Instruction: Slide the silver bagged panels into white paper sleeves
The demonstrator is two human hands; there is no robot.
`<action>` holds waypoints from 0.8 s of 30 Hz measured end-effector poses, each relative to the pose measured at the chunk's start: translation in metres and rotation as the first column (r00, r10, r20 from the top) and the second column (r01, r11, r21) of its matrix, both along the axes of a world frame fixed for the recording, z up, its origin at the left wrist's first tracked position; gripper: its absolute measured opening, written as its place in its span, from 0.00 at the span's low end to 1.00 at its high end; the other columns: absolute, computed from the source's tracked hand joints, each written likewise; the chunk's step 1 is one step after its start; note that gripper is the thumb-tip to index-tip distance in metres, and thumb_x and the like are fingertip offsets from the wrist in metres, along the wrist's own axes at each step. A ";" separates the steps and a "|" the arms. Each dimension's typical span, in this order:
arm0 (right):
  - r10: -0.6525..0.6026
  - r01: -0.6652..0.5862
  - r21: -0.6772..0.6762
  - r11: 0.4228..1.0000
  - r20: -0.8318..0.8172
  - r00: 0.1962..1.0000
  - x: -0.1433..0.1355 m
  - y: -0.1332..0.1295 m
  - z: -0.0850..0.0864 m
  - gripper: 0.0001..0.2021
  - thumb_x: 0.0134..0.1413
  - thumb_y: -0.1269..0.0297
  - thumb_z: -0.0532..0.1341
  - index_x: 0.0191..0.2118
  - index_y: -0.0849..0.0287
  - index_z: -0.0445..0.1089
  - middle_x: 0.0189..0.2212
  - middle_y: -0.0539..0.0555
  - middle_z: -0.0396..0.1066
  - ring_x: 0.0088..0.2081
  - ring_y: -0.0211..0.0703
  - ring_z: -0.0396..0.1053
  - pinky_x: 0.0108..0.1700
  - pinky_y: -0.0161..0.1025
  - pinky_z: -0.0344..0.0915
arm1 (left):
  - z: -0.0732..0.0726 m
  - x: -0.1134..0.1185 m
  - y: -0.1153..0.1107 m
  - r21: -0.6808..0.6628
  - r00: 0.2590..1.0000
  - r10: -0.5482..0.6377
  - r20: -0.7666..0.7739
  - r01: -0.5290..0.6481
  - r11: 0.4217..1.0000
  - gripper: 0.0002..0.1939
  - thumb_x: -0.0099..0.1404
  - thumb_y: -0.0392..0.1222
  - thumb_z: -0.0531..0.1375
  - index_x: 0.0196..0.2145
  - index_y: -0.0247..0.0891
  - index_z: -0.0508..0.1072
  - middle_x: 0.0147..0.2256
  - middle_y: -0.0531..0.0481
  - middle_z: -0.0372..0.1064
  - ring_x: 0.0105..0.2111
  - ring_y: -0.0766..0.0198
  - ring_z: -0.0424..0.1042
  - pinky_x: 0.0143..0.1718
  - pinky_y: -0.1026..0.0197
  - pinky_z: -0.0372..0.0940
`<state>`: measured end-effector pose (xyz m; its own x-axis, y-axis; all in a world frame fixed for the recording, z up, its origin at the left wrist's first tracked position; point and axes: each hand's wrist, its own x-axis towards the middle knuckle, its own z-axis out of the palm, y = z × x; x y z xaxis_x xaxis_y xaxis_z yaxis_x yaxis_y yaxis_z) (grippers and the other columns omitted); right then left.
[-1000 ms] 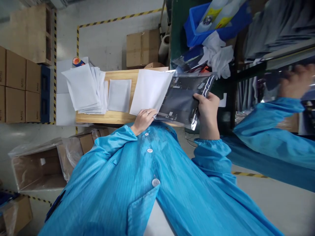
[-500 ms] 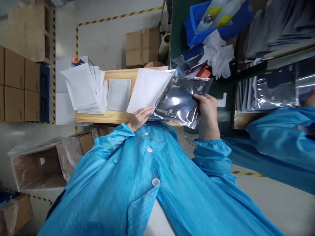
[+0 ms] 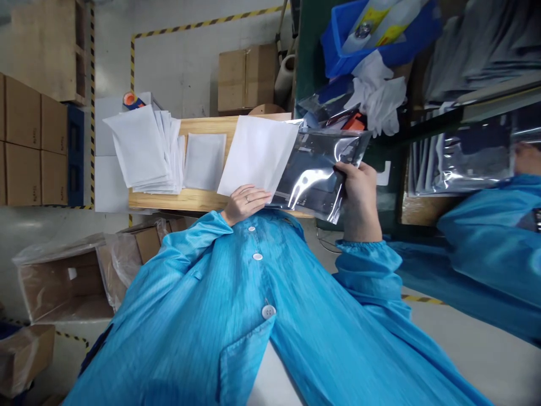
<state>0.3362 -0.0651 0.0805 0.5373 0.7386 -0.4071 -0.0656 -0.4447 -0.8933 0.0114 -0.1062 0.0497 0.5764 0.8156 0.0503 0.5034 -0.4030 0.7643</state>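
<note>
My right hand (image 3: 359,192) pinches the right side of a shiny clear bag (image 3: 310,177), which holds a flat dark panel that looks like an electronic part. The bag's left part is hidden by a white pouch (image 3: 257,155). My left hand (image 3: 247,204) is closed at the pouch's lower right edge, fingers together on top and thumb hidden. Left of the pouch, a smaller white pouch (image 3: 205,162) lies flat on the wooden board (image 3: 181,201). A fanned stack of white pouches (image 3: 141,149) sits at the board's left end.
A blue bin (image 3: 338,53) with bottles and white gloves (image 3: 376,93) are on the green table to the upper right. Further right, a co-worker's sleeve (image 3: 494,225) is beside bagged panels (image 3: 473,158). Cardboard boxes (image 3: 247,79) stand on the floor.
The bag's visible part has become narrower, with more of its left side behind the white pouch. My left fingers have slid slightly right along the pouch's edge. The co-worker's arm has shifted.
</note>
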 end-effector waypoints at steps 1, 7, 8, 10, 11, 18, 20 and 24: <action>-0.002 0.002 -0.015 1.000 -0.006 1.000 0.000 -0.001 0.000 0.07 0.49 0.66 0.72 0.34 0.58 0.74 0.28 0.49 0.71 0.32 0.40 0.66 0.36 0.39 0.65 | -0.001 0.003 -0.001 -0.003 1.000 -0.020 0.010 0.020 1.000 0.10 0.78 0.43 0.65 0.48 0.50 0.88 0.55 0.45 0.87 0.62 0.56 0.83 0.74 0.38 0.69; 0.037 -0.039 0.099 0.994 0.023 0.999 -0.004 -0.015 -0.006 0.14 0.48 0.63 0.74 0.39 0.56 0.72 0.33 0.45 0.71 0.35 0.38 0.63 0.43 0.37 0.64 | 0.005 0.018 -0.001 0.044 0.953 -0.296 0.056 0.294 0.955 0.13 0.78 0.47 0.68 0.56 0.46 0.87 0.60 0.41 0.84 0.63 0.55 0.82 0.72 0.42 0.71; 0.052 -0.054 0.132 0.990 0.019 0.998 -0.005 -0.018 -0.009 0.16 0.47 0.60 0.75 0.40 0.56 0.72 0.34 0.45 0.71 0.36 0.38 0.63 0.44 0.37 0.64 | 0.011 0.019 0.006 0.058 0.943 -0.331 0.047 0.328 0.943 0.14 0.79 0.47 0.66 0.58 0.46 0.86 0.61 0.41 0.83 0.64 0.55 0.81 0.73 0.43 0.71; 0.092 -0.094 0.191 0.977 0.021 0.996 -0.004 -0.024 -0.013 0.21 0.45 0.53 0.76 0.42 0.55 0.71 0.36 0.46 0.72 0.39 0.39 0.66 0.48 0.38 0.67 | 0.028 0.020 0.034 0.119 0.961 -0.276 0.020 0.272 0.955 0.17 0.82 0.44 0.62 0.63 0.46 0.82 0.66 0.42 0.79 0.69 0.55 0.77 0.76 0.43 0.67; 0.113 -0.118 0.211 0.970 0.033 0.993 -0.003 -0.027 -0.014 0.23 0.45 0.50 0.77 0.42 0.54 0.72 0.38 0.47 0.73 0.41 0.40 0.67 0.50 0.39 0.68 | 0.038 0.019 0.054 0.170 0.981 -0.194 0.013 0.189 0.967 0.18 0.82 0.42 0.61 0.65 0.46 0.80 0.69 0.42 0.77 0.71 0.55 0.74 0.78 0.43 0.65; 0.200 -0.227 0.264 0.937 0.127 0.972 -0.005 -0.033 0.004 0.23 0.44 0.46 0.77 0.41 0.53 0.76 0.36 0.49 0.74 0.39 0.44 0.67 0.51 0.45 0.70 | 0.092 0.007 0.207 0.144 1.000 0.011 -0.026 -0.007 0.990 0.30 0.65 0.48 0.79 0.62 0.42 0.81 0.64 0.43 0.79 0.72 0.42 0.72 0.80 0.31 0.56; 0.212 -0.251 0.256 0.934 0.170 0.962 -0.009 -0.035 0.013 0.22 0.45 0.46 0.77 0.41 0.53 0.76 0.36 0.50 0.74 0.39 0.45 0.68 0.50 0.46 0.71 | 0.101 0.003 0.219 0.041 1.000 -0.014 -0.005 0.014 0.999 0.20 0.63 0.49 0.81 0.49 0.39 0.86 0.50 0.46 0.85 0.59 0.46 0.83 0.74 0.37 0.67; 0.258 -0.324 0.266 0.908 0.255 0.932 -0.014 -0.040 0.026 0.18 0.51 0.48 0.75 0.41 0.53 0.77 0.35 0.50 0.75 0.37 0.46 0.69 0.47 0.46 0.70 | 0.121 -0.003 0.210 -0.090 0.998 -0.038 0.055 0.043 0.995 0.15 0.64 0.49 0.79 0.35 0.34 0.86 0.34 0.52 0.83 0.43 0.55 0.85 0.61 0.49 0.75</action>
